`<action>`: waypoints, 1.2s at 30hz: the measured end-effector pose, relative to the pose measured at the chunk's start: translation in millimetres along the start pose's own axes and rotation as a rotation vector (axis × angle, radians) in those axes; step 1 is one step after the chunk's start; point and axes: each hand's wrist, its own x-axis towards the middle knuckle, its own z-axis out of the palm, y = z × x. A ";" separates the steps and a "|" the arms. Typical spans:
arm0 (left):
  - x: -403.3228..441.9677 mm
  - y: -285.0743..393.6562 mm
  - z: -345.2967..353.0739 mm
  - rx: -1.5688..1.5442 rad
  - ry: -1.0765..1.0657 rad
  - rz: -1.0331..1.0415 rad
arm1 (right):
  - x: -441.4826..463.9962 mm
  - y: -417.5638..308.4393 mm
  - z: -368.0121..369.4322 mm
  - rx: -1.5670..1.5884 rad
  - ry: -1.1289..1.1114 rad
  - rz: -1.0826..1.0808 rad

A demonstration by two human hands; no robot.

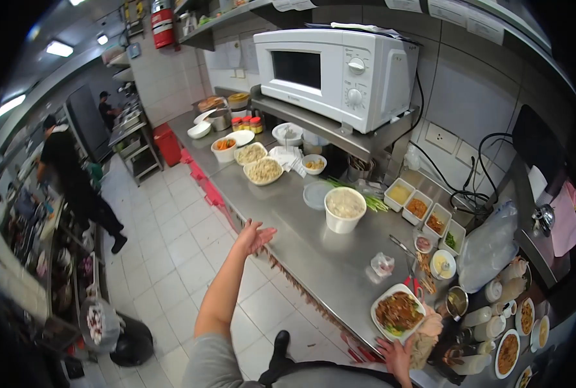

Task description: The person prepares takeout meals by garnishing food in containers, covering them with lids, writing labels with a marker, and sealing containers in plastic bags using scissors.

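Note:
My left hand [255,237] reaches out past the front edge of the steel counter [281,223], palm up, fingers apart and holding nothing. At the near end of the counter, my right hand [396,357] rests with its fingers spread, just below a white dish [391,334] of brown saucy food with greens. Whether its fingertips touch the dish I cannot tell. A crumpled beige cloth [427,336] lies beside that hand. Red-handled scissors [415,284] and a small tied plastic bag [382,264] lie behind the dish. Farther along stands a white tub [345,210] of pale food.
A white microwave [336,74] sits on a raised shelf. Trays of toppings [418,207] line the wall side, and squeeze bottles [475,317] crowd the right. Bowls of noodles [263,171] stand farther off. Across the tiled floor [165,258], a person in black [68,168] stands at shelving.

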 end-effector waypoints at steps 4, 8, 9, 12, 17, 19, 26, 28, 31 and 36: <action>163.5 39.5 -39.7 -0.031 0.038 -0.059 | 5.9 24.3 -10.5 -0.761 0.010 -0.060; 243.4 48.7 -53.1 -0.031 0.187 -0.035 | 2.9 55.5 -32.7 -1.185 0.160 -0.219; 250.8 50.6 -54.6 -0.015 0.159 0.008 | -1.6 47.6 -15.6 -1.083 0.179 -0.218; 263.0 53.4 -60.5 0.023 0.122 0.084 | -0.9 44.4 0.7 -0.059 0.378 -0.077; 258.6 65.6 -56.9 0.175 0.124 0.114 | 11.4 48.0 -7.6 -0.383 0.434 -0.201; 270.1 66.0 -62.3 0.164 0.163 0.100 | 12.4 14.5 44.9 0.091 0.459 -0.161; 191.1 35.2 -50.4 0.232 0.257 0.210 | 3.0 15.0 46.4 0.074 0.431 -0.087; 144.9 20.4 -49.2 0.278 0.219 0.243 | -10.7 14.1 41.1 0.070 0.428 0.004; 53.1 4.1 -33.7 0.318 0.172 0.252 | -43.9 9.1 5.1 0.039 0.349 0.077; -134.2 -30.0 23.1 0.367 0.047 0.198 | -124.6 -42.2 -38.9 0.031 0.007 -0.051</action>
